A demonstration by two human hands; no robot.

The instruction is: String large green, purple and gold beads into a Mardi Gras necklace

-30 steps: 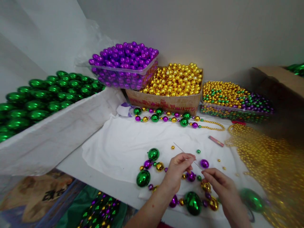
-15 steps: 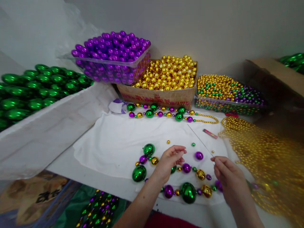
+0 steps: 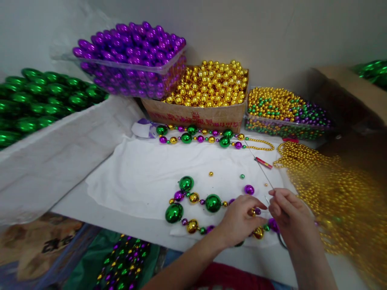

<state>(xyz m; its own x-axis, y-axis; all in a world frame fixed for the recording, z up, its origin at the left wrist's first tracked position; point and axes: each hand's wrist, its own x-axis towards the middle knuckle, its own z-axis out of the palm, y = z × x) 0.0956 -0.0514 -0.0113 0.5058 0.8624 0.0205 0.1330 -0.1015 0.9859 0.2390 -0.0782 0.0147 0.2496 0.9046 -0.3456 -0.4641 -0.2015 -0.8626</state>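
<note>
My right hand pinches a long thin needle that points up and away to the left. My left hand reaches over a strand of shiny beads, its thumb and forefinger apart on either side of a small purple bead; whether they touch it I cannot tell. The strand loops on the white cloth, with big green beads, gold beads and purple ones. Loose beyond the hands lie a purple bead, a small green bead and a small gold bead.
A second bead necklace lies at the back, near a red lighter-like stick. Behind stand a purple bead tub, a gold bead carton and a mixed bead tub. Gold bead strings heap up at right.
My left hand has moved right and down to the strand, closer to my right hand. The needle stays in my right hand. The whole view has shifted slightly.
</note>
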